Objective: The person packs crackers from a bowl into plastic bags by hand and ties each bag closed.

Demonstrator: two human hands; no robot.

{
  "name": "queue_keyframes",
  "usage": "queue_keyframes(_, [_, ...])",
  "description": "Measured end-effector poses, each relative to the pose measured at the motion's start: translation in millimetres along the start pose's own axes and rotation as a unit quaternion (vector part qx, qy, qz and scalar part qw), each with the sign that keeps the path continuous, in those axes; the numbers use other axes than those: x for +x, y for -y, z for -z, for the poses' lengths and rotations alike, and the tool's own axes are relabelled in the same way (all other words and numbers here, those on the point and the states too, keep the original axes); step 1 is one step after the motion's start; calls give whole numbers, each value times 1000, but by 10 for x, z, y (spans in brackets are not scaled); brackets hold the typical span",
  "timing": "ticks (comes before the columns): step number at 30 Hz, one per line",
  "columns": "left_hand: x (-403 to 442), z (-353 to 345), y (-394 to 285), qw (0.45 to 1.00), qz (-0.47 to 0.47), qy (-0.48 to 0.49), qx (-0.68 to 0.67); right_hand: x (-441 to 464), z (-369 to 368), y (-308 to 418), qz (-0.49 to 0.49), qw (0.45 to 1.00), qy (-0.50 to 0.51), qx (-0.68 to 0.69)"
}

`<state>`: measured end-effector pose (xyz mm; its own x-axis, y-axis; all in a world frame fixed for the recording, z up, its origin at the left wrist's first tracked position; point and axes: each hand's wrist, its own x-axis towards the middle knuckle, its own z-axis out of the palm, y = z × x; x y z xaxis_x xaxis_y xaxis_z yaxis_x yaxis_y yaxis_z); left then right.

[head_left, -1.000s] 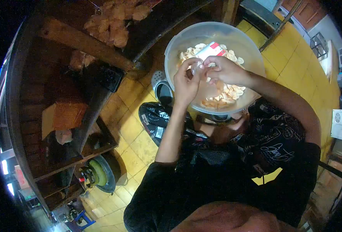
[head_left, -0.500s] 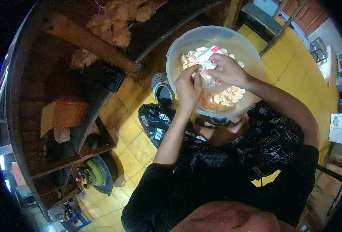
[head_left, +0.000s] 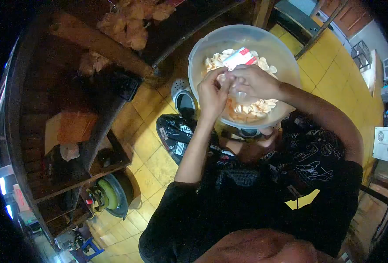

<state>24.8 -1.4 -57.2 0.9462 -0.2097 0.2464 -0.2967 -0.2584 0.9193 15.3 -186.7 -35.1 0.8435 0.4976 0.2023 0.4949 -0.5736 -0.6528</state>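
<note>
A large translucent plastic tub [head_left: 198, 50] holds many pale, thin, curled pieces [head_left: 257, 108] that look like raw crackers or chips. On top of them, towards the far side, lies a white and red packet [head_left: 241, 58]. Over the tub my left hand [head_left: 213, 91] and my right hand [head_left: 259, 83] meet, fingers closed and pinched together. Between them shows part of a small clear plastic bag [head_left: 241, 97], shiny and crumpled. Its contents, if any, are hidden by my fingers.
A grey clog [head_left: 185, 103] stands on the yellow tiled floor [head_left: 156, 168], left of the tub. Wooden shelving at left carries a cardboard box [head_left: 73, 127] and a dark phone-like object [head_left: 127, 85]. A green gas cylinder [head_left: 108, 195] stands below.
My hands have drawn closer together, and the pale, crumpled part between them is now mostly covered by my fingers. More of the white and red packet shows.
</note>
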Motion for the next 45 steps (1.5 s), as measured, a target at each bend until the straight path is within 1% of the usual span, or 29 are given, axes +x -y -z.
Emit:
queue_keyframes(1, [-5, 2, -17, 1000, 2, 0, -1, 3, -3, 12, -20, 994, -27, 108])
queue_keyframes(2, [-5, 1, -37, 1000, -7, -15, 19, 17, -41, -68, -52, 986, -27, 157])
queue_keyframes(3, [-8, 2, -52, 999, -15, -29, 39, 38, 15, -27, -52, 986, -24, 157])
queue_keyframes(5, [-7, 4, -87, 999, -30, -37, 22, 61, 142, 57, -146, 989, 17, 36])
queue_keyframes(7, [1, 27, -115, 998, -46, -43, 5, 79, 83, -24, -144, 989, -7, 20])
queue_keyframes(9, [47, 118, -111, 988, -138, -36, 66, 113, -3, -159, -142, 989, -32, 5])
queue_keyframes(10, [75, 166, -90, 988, -137, -35, 67, 126, -55, -260, -168, 984, -46, 23])
queue_keyframes(12, [129, 259, -57, 963, -205, -92, 147, 144, -230, -512, -194, 978, -62, 43])
queue_keyframes(13, [125, 275, -73, 963, -206, -92, 147, 144, -320, -597, -175, 977, 7, 120])
queue_keyframes(15, [145, 285, -70, 941, -204, -185, 195, 71, -431, -716, -156, 965, 77, 196])
queue_keyframes(17, [131, 303, 41, 941, -192, -176, 214, -119, -565, -539, 50, 990, 133, 13])
queue_keyframes(18, [124, 309, 69, 957, -148, -157, 194, -163, -626, -482, 50, 990, 132, 15])
queue_keyframes(19, [124, 316, 96, 970, -105, -137, 173, -181, -686, -432, 57, 961, 267, -42])
queue_keyframes(21, [98, 303, 135, 974, -102, -128, 155, -226, -787, -336, 65, 912, 393, -97])
queue_keyframes(23, [65, 310, 122, 979, -96, -121, 136, -212, -652, -109, -177, 908, 377, -36])
queue_keyframes(24, [49, 317, 72, 983, -86, -99, 129, -71, -436, 98, -141, 880, 452, -39])
queue_keyframes(25, [27, 319, 22, 987, -76, -76, 123, -134, -526, -11, -141, 880, 452, -38])
queue_keyframes(26, [14, 307, -14, 987, -77, -75, 122, -243, -679, -193, -149, 891, 427, -21])
queue_keyframes(28, [27, 289, -67, 994, -45, -66, 73, -218, -611, -74, -156, 904, 399, -7])
queue_keyframes(30, [34, 311, -69, 993, -52, -57, 86, -237, -476, 92, -237, 898, 369, -33])
queue_keyframes(31, [29, 318, -63, 992, -55, -47, 100, -266, -535, 15, -239, 898, 368, -35])
queue_keyframes(32, [21, 324, -54, 993, -55, -46, 97, -310, -654, -122, -182, 920, 346, 22])
queue_keyframes(34, [28, 336, -72, 995, -39, -38, 86, -282, -651, -127, -124, 936, 320, 79])
queue_keyframes(36, [49, 307, -100, 996, -49, -40, 65, -163, -626, -128, -64, 891, 447, 52])
queue_keyframes(37, [63, 294, -115, 996, -58, -43, 46, -97, -613, -114, -63, 892, 446, 50])
queue_keyframes(39, [122, 239, -51, 998, -44, -40, 12, 5, -578, -95, -80, 833, 545, 46])
queue_keyframes(40, [139, 226, -1, 999, -29, -36, -22, 6, -549, -88, -79, 834, 544, 45])
queue_keyframes(42, [126, 218, 65, 999, -24, -11, -30, -40, -439, -68, -65, 872, 484, -38])
queue_keyframes(45, [92, 220, 96, 999, -28, 17, -37, -45, -233, -39, -41, 893, 448, 20])
